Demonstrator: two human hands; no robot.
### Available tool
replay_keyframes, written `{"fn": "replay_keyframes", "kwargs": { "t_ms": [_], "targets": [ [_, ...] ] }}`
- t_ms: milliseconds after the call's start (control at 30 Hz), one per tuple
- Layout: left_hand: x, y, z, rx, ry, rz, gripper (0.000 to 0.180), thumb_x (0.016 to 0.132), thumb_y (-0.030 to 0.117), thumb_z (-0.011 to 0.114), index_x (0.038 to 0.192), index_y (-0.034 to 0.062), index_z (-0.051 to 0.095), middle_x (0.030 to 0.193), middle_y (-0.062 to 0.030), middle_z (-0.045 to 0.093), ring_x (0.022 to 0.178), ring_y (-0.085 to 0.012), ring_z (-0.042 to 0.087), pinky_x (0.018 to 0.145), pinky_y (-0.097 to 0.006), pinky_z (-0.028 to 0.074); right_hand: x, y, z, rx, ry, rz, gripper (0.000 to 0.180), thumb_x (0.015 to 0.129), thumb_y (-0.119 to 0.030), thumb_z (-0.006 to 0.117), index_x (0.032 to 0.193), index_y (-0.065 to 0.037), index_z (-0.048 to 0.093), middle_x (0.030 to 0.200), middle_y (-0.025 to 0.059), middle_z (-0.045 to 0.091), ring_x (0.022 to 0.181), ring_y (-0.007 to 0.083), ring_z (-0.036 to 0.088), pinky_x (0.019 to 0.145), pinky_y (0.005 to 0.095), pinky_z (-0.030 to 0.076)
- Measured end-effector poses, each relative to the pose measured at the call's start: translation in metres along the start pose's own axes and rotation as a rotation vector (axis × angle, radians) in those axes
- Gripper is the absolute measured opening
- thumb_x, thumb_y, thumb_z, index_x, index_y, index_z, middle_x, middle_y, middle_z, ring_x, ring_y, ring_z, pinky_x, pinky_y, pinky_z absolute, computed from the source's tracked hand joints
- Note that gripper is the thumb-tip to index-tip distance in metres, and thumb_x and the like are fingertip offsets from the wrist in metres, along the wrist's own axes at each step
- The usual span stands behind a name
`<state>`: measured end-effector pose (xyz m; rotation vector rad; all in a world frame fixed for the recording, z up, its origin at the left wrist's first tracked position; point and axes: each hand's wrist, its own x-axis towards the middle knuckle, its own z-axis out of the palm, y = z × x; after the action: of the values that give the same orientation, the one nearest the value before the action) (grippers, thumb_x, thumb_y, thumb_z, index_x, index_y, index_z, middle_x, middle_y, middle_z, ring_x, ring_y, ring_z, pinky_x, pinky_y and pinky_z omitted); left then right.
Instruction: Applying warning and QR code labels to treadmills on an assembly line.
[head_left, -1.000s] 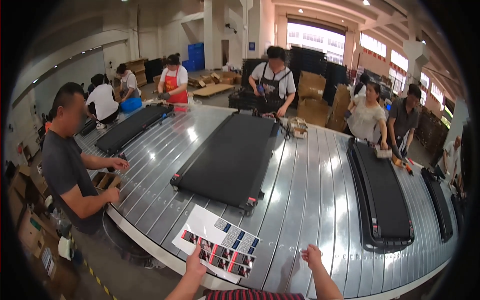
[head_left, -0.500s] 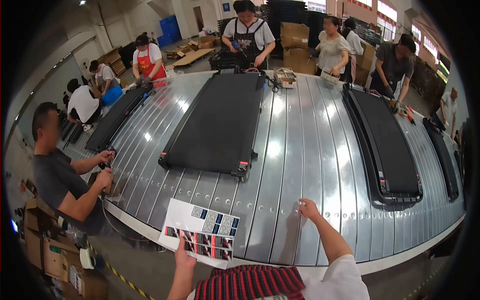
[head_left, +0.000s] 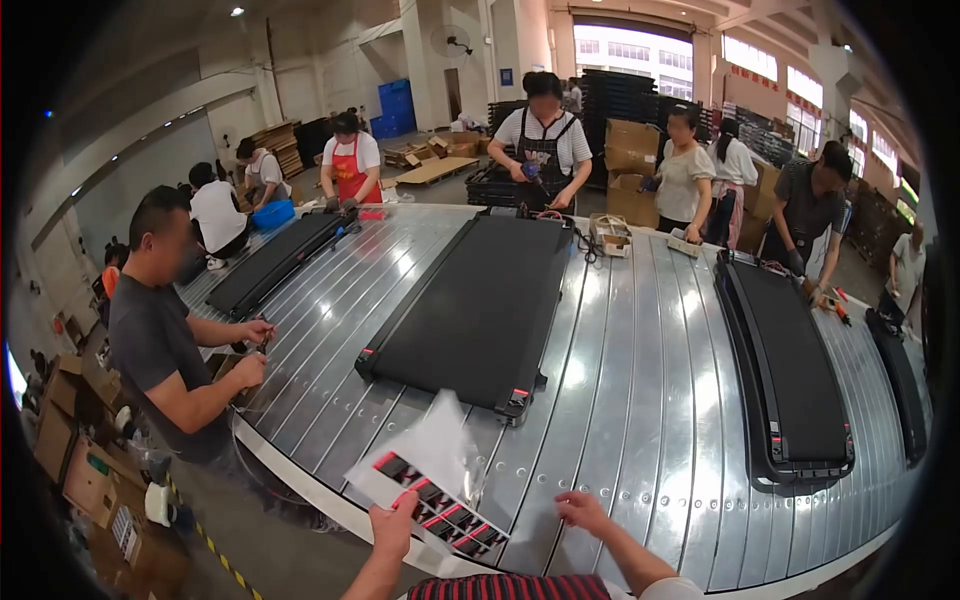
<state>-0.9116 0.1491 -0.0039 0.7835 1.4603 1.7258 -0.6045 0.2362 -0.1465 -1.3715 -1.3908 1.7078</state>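
My left hand [head_left: 393, 528] is closed on the near edge of some label sheets [head_left: 445, 510]. Rows of red-and-black stickers show on the sheets, and a blurred white part stands up at the far side. They are held over the table's near edge. To their right, my right hand [head_left: 583, 512] hovers above the slatted metal table [head_left: 625, 420], thumb and forefinger pinched together. Whatever may be between those fingertips is too small to make out. Beyond the sheets lies a flat black treadmill [head_left: 470, 310] with red-marked corners.
Another black treadmill [head_left: 790, 370] lies on the right, and one [head_left: 275, 262] at the far left. A person in a dark shirt [head_left: 165, 330] works at the left edge. Several people stand along the far side. Cardboard boxes [head_left: 110, 500] sit on the floor at lower left.
The view has tilted up. The sheets have turned and one part now bends upward, blurred; the blue labels no longer show. My right hand has come closer to the sheets.
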Motion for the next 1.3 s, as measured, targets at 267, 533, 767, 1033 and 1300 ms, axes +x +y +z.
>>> {"fn": "replay_keyframes", "kwargs": {
  "t_ms": [267,533,767,1033,1300],
  "targets": [
    [-0.014,0.029,0.005,0.195,-0.511,0.084,0.014,0.075,0.007,0.062,0.085,-0.0017,0.063,0.074,-0.004,0.062,0.068,-0.0089,0.055,0.063,-0.021,0.044,-0.023,-0.011,0.041,-0.094,-0.014,-0.135,0.012,0.078,-0.011,0.057,0.086,-0.002,0.055,0.068,0.0043,0.058,0.055,0.0096,0.054,0.05,0.0224,0.045],
    [-0.008,0.027,-0.01,0.352,-0.686,0.396,0.012,0.075,0.011,0.061,0.084,0.003,0.062,0.068,-0.0066,0.061,0.056,-0.0116,0.056,0.052,-0.022,0.043,-0.077,-0.089,0.019,0.063,0.356,-0.237,0.01,0.076,-0.008,0.058,0.072,-0.001,0.052,0.06,0.0046,0.055,0.053,0.0083,0.052,0.048,0.0214,0.042],
    [0.007,0.02,0.003,0.654,-0.932,0.691,0.013,0.071,0.015,0.062,0.084,0.0123,0.062,0.068,-0.0054,0.059,0.06,-0.0226,0.057,0.053,-0.028,0.044,-0.147,-0.207,0.073,-0.591,0.336,-0.84,0.028,0.065,-0.012,0.067,0.09,-0.004,0.057,0.085,0.0075,0.06,0.079,0.0221,0.057,0.069,0.0292,0.045],
    [0.008,0.018,0.015,0.707,-1.066,0.764,0.015,0.075,0.03,0.057,0.074,0.0146,0.057,0.063,-0.0059,0.056,0.06,-0.0272,0.055,0.049,-0.036,0.041,-0.125,-0.189,0.105,-0.868,0.046,-0.751,0.022,0.065,-0.009,0.063,0.087,-0.01,0.058,0.073,0.0051,0.06,0.066,0.0235,0.058,0.057,0.0321,0.047],
    [0.017,0.014,0.004,0.777,-1.158,0.685,0.02,0.074,0.033,0.059,0.079,0.014,0.06,0.063,-0.0074,0.057,0.061,-0.0279,0.055,0.049,-0.038,0.041,-0.11,-0.171,0.116,-0.853,0.0,-0.719,0.016,0.067,-0.01,0.061,0.083,-0.012,0.059,0.07,0.0071,0.059,0.063,0.0247,0.057,0.053,0.0327,0.046]
  ]
}}
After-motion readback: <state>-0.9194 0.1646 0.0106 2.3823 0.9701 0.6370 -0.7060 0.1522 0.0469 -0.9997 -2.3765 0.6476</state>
